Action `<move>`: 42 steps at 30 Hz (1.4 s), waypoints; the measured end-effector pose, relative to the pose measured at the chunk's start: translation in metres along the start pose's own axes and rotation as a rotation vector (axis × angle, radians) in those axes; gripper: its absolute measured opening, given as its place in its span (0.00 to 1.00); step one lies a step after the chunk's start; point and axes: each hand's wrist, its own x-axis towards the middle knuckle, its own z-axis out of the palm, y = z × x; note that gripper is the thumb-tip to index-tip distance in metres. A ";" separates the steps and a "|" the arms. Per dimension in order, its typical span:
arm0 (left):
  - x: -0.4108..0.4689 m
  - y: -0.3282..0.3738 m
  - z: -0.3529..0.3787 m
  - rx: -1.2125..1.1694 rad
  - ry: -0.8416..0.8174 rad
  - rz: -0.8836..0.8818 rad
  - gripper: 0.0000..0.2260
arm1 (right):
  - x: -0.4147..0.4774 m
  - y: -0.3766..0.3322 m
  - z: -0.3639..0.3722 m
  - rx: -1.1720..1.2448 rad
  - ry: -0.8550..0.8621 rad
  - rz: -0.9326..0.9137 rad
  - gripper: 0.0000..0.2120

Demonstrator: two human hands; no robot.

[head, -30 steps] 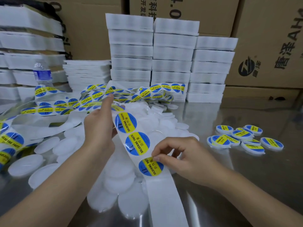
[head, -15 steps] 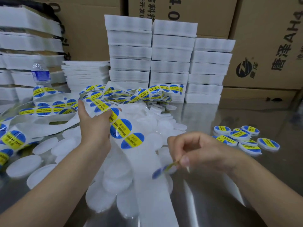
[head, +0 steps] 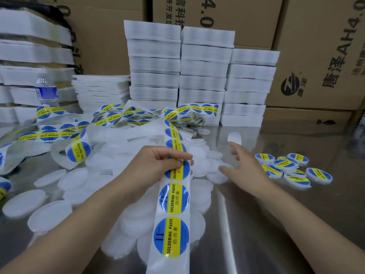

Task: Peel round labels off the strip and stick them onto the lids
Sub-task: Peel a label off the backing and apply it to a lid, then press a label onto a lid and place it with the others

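Blue-yellow label: no longer pinched as half a second ago | right hand (head: pixel 245 167): fingers spread, reaching right of strip (head: pixel 173 198) over bare lids (head: pixel 199 153); white disc (head: pixel 234 137) just beyond it, label or lid unclear | left hand (head: pixel 158 165): pinches strip | meaning: sticking step likely next

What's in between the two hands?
In the head view, plain white lids lie heaped between the left hand, gripping the label strip, and the open right hand.

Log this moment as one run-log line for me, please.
left hand: pinches label strip | right hand: open, fingers spread over blank lids | labelled lids: heaped to its right
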 end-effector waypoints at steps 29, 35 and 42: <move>-0.005 0.005 0.004 0.140 0.054 -0.163 0.14 | -0.042 -0.057 -0.002 0.153 0.131 -0.496 0.38; -0.007 0.006 0.004 0.158 0.002 -0.140 0.18 | -0.044 -0.060 -0.003 0.143 0.160 -0.568 0.38; -0.006 0.007 0.004 0.095 0.017 -0.207 0.12 | -0.046 -0.062 -0.003 0.159 0.142 -0.576 0.36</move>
